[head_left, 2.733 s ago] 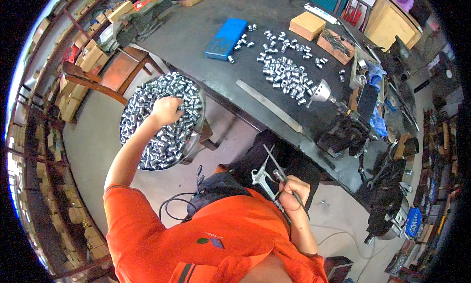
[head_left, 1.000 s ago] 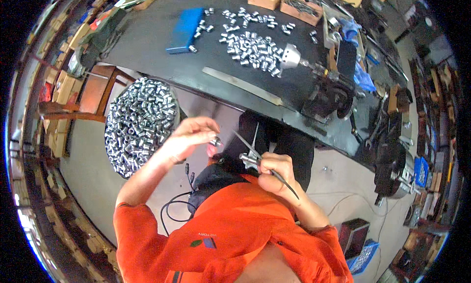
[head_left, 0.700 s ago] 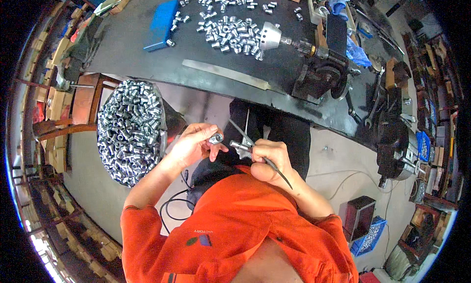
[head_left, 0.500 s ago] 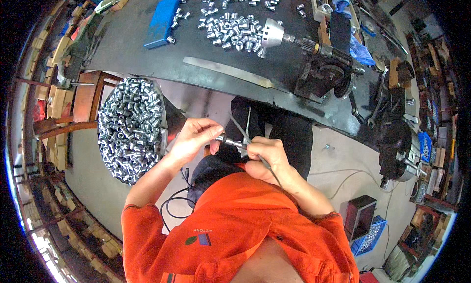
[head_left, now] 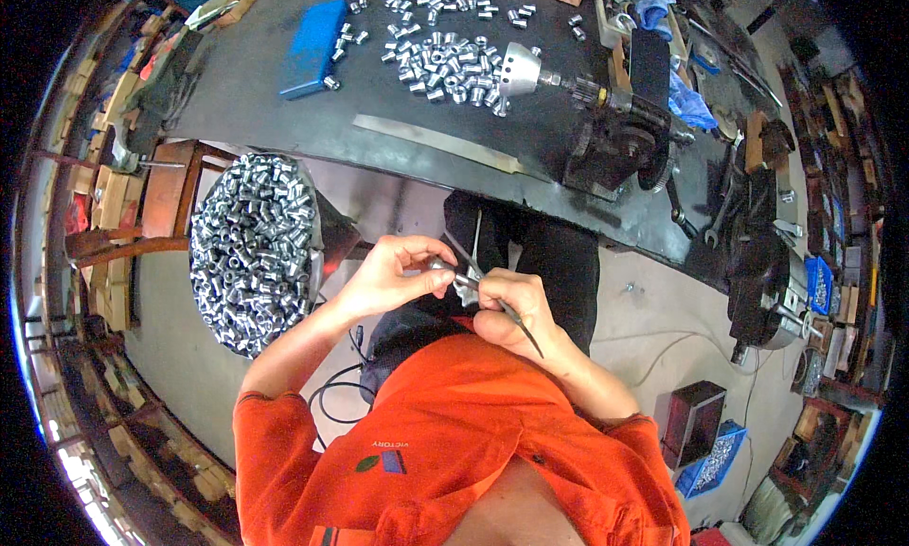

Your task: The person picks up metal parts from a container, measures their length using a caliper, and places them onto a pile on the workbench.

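Note:
My left hand (head_left: 402,276) pinches a short metal sleeve (head_left: 438,263) between thumb and fingertips in front of my lap. Close beside it, my right hand (head_left: 516,307) is closed around a slim grey file-like tool (head_left: 522,322), which sticks out both above and below the fist. A short metal rod (head_left: 465,281) points from the right fist toward the sleeve; whether it sits inside the sleeve I cannot tell. Another thin silver tool (head_left: 477,235) rises beside the fist, its lower part partly hidden. Left of my hands stands a rounded container heaped with similar metal sleeves (head_left: 251,252).
Across the dark workbench (head_left: 275,120) lie a pile of loose sleeves (head_left: 450,63), a blue box (head_left: 312,49) and a geared fixture with a silver chuck (head_left: 520,70). A vise (head_left: 765,281) is at the right. A wooden chair (head_left: 170,191) stands beyond the container.
My left hand has moved right with the sleeve, closer to my right fist. Less of the rod between the hands shows now. The right hand has barely moved.

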Available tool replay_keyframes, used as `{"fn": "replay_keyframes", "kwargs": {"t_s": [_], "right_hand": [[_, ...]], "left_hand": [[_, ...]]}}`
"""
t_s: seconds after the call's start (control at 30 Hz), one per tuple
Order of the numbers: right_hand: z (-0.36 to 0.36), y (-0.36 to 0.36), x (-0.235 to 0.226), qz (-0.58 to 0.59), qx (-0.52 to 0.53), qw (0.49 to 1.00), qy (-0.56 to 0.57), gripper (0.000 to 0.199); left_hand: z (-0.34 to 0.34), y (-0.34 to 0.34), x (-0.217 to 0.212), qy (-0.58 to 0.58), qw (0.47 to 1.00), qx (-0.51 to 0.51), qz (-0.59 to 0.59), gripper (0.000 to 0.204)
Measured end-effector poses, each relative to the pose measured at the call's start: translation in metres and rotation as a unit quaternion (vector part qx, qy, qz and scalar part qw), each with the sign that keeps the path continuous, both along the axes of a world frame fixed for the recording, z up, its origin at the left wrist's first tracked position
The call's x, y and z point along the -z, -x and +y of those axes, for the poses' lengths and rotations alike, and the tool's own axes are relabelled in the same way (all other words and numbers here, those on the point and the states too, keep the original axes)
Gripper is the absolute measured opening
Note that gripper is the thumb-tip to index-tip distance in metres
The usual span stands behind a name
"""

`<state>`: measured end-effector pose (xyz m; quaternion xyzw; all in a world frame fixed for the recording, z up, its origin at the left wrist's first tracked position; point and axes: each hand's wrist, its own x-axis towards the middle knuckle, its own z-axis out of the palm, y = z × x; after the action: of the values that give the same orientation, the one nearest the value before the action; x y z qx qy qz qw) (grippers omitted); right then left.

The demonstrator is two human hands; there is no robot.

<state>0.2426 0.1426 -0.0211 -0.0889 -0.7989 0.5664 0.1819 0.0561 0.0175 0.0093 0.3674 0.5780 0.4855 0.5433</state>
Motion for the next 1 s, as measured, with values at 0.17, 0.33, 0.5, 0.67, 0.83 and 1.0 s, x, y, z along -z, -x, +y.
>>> {"fn": "replay_keyframes", "kwargs": {"t_s": [0.17,0.33,0.5,0.67,0.83,1.0], "right_hand": [[0.002,-0.010,-0.010,0.044,0.038,0.998,0.003,0.023],[0.003,-0.022,-0.037,0.103,-0.040,0.994,0.002,0.028],[-0.004,-0.018,-0.034,0.121,-0.055,0.991,0.000,0.031],[-0.003,-0.006,-0.029,0.070,-0.068,0.995,0.013,0.028],[-0.002,0.015,-0.018,0.052,-0.057,0.997,-0.015,0.023],[0.006,0.002,-0.020,0.101,0.013,0.991,-0.088,0.024]], "left_hand": [[0.003,0.013,0.000,-0.070,0.935,-0.032,0.346,0.017],[0.003,0.026,0.009,-0.114,0.816,-0.055,0.564,0.023],[0.007,0.027,0.011,-0.139,0.797,-0.040,0.587,0.024],[0.007,0.027,0.012,-0.130,0.773,-0.002,0.621,0.025],[0.016,0.019,0.015,-0.159,0.780,0.045,0.604,0.026],[0.048,0.037,0.018,-0.102,0.785,0.021,0.611,0.025]]}}
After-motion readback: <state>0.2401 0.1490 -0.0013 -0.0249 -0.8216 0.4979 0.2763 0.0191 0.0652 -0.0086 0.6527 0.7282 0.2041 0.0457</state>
